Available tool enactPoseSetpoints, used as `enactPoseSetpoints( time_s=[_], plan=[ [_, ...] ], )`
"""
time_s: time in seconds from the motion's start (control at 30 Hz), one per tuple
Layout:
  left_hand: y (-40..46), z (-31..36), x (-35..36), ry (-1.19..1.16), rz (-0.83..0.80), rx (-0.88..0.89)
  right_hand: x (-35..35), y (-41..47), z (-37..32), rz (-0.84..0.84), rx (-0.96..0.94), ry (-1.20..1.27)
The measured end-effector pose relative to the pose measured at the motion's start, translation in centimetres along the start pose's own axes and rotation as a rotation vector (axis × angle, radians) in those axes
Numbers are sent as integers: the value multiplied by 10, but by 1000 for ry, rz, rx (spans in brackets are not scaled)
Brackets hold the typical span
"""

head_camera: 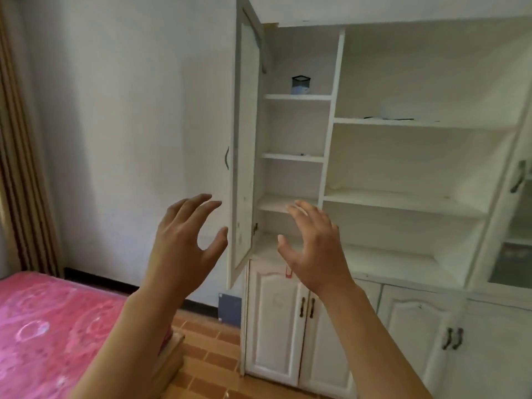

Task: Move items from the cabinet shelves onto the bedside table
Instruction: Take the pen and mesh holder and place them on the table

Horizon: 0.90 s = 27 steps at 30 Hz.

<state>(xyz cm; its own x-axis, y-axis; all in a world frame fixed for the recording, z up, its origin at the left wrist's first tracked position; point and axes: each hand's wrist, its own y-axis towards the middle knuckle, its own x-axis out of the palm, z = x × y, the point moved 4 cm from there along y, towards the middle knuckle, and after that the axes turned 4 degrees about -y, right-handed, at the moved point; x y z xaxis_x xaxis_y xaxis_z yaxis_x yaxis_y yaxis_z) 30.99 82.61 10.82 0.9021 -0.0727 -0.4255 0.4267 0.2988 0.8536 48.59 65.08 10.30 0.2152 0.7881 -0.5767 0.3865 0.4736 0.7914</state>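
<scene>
Mesh pen cup (pixel 301 84) sits alone on the top narrow shelf (pixel 298 97), at twelve o'clock above my left hand (pixel 184 243) and right hand (pixel 313 251), both empty with fingers spread wide. Reaching that high, I risk tipping it or bumping the open cabinet door (pixel 244 145).

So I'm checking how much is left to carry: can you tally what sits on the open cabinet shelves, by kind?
Dark mesh holder, top narrow shelf: 1
Flat dark items, wide upper shelf, too thin to identify: 1 cluster
Small dark speck, second narrow shelf: 1
Total: 3
</scene>
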Motion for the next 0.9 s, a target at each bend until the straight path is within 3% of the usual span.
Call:
enactPoseSetpoints(
  time_s=[0.7,0.9],
  plan=[
    [186,-58,165,-224,-95,273,42,142,89,174,136,-247],
    [212,-62,218,-270,-135,287,56,163,128,140,166,-306]
  ],
)
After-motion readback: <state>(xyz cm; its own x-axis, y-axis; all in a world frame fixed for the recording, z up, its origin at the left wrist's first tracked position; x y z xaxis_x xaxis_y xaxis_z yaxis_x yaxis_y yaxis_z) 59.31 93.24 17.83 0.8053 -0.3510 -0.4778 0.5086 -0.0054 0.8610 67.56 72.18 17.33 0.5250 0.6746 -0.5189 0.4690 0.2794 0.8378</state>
